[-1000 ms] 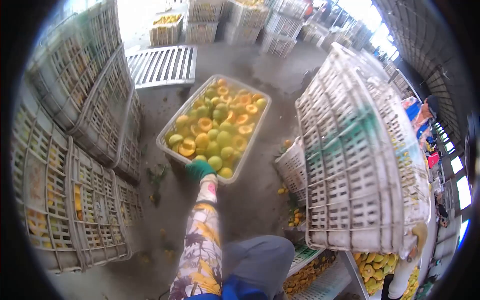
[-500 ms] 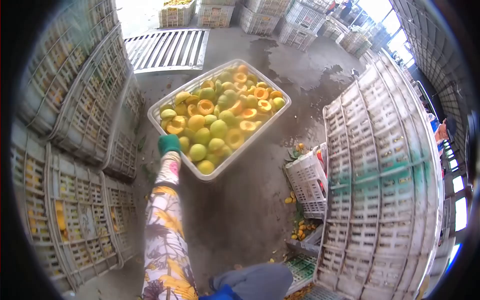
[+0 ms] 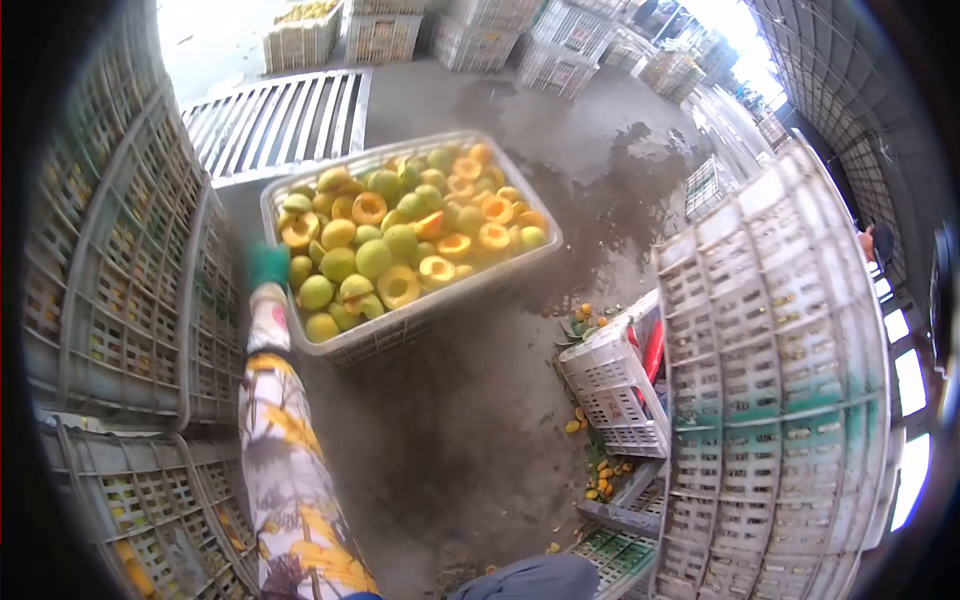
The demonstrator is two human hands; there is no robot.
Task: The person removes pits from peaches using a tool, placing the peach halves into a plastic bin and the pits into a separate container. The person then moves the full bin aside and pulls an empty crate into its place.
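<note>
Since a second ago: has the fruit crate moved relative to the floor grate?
Yes. The fruit crate, gripped at its corner by the gloved left hand, now overlaps the near edge of the floor grate; earlier a gap of bare floor separated them. It moved toward the grate.

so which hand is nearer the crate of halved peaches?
Left. The left hand, in a green glove, is at the near-left corner rim of the crate of halved peaches, with its grip on that edge. The right hand is not in view.
</note>
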